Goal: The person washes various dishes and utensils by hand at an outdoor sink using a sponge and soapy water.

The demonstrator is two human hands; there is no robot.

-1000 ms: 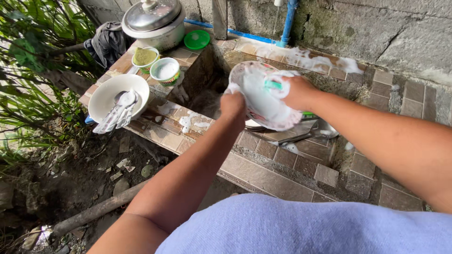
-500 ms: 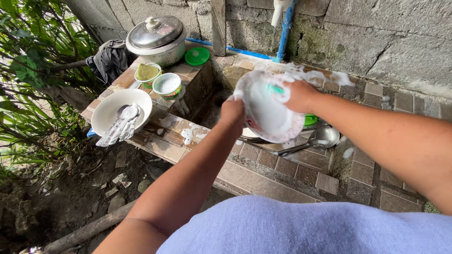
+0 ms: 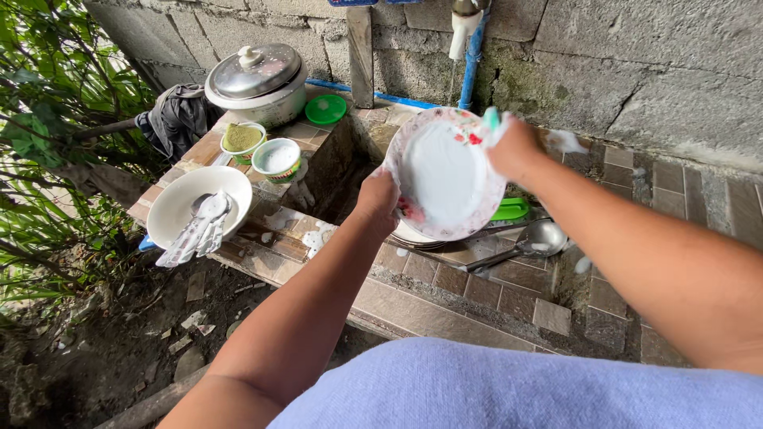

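left hand [image 3: 378,193] fingers hidden behind soapy plate [image 3: 445,175], gripping | right hand [image 3: 515,147] fingers clamp half-hidden sponge [image 3: 491,119]

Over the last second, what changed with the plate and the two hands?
The right hand with the sponge slid from the middle of the soapy plate up to its top right rim. The plate's face now shows uncovered. The left hand kept its hold on the plate's left edge. The white bowl of spoons stayed put.

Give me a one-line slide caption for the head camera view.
Left hand holds a soapy plate while right hand scrubs its rim above an outdoor tiled sink.
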